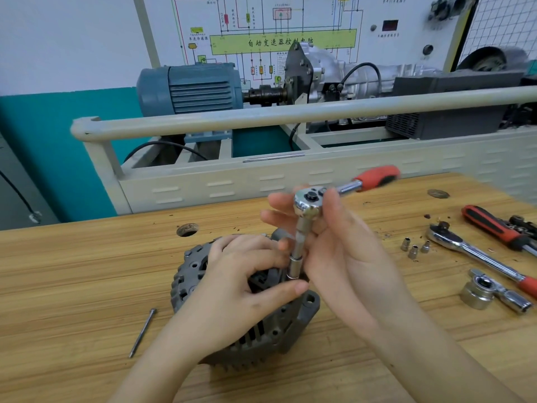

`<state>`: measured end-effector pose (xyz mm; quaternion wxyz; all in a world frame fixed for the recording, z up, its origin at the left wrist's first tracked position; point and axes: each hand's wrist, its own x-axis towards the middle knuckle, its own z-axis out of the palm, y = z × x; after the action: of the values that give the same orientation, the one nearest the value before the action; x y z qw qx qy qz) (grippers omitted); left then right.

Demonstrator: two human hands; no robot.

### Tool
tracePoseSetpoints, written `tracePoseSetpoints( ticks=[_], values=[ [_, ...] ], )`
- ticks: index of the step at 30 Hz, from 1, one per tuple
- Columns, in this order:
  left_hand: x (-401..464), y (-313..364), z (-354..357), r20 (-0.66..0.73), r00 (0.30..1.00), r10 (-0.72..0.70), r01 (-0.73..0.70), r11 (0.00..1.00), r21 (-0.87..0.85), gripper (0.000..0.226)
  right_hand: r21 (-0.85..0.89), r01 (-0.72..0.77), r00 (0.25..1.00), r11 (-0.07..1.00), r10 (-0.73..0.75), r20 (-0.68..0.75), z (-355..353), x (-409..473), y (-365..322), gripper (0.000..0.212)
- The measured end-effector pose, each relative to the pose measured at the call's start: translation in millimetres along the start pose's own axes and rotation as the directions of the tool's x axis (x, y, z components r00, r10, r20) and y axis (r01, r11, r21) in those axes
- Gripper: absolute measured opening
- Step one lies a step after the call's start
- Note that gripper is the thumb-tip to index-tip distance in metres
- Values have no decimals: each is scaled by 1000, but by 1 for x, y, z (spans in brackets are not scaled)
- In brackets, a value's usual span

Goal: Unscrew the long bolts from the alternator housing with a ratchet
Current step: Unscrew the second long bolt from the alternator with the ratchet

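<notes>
Hands (290, 266) steady ratchet (308, 203) on alternator (250, 338), seemingly.

Spare tools on worktop (87, 280)
Three small sockets (415, 248) lay beside a second ratchet (476, 254); blue motor (190, 88) stood behind.
</notes>
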<state>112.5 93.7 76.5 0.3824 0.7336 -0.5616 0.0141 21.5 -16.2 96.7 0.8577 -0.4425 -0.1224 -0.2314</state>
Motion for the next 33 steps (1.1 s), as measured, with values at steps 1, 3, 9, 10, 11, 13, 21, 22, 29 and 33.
tracePoseSetpoints(
  ticks=[1,3,9,10,11,13,21,22,29,33],
  values=[
    [0,0,0,8,1000,4,-4,1000,5,52,5,-16,1000,1000,16,3,0,1,0,29],
    [0,-1,0,-8,1000,-8,8,1000,-5,53,30,-45,999,999,45,7,-1,3,0,31],
    [2,2,2,-32,998,-44,44,999,6,27,89,-9,1000,996,8,11,-1,1,2,36],
    [2,2,3,-40,998,-47,47,999,0,27,91,2,1000,996,-3,4,-1,1,2,39],
    [2,2,3,-45,998,-48,48,999,-4,27,92,10,1000,996,-10,-2,-1,1,2,42],
    [1,1,2,-36,999,-34,33,999,-6,36,85,15,1000,996,-15,1,-2,1,3,39],
    [0,1,-1,-10,1000,-7,7,1000,-13,49,54,-46,998,997,44,35,-4,5,4,34],
    [1,1,0,-19,1000,-8,7,1000,-20,48,67,-45,999,997,42,35,-4,4,5,35],
    [2,1,2,-50,999,-16,15,1000,-17,47,79,-20,1000,997,20,6,-5,1,4,53],
    [1,1,-2,15,1000,-4,4,1000,5,54,52,-13,999,999,11,44,-7,3,5,33]
  ],
)
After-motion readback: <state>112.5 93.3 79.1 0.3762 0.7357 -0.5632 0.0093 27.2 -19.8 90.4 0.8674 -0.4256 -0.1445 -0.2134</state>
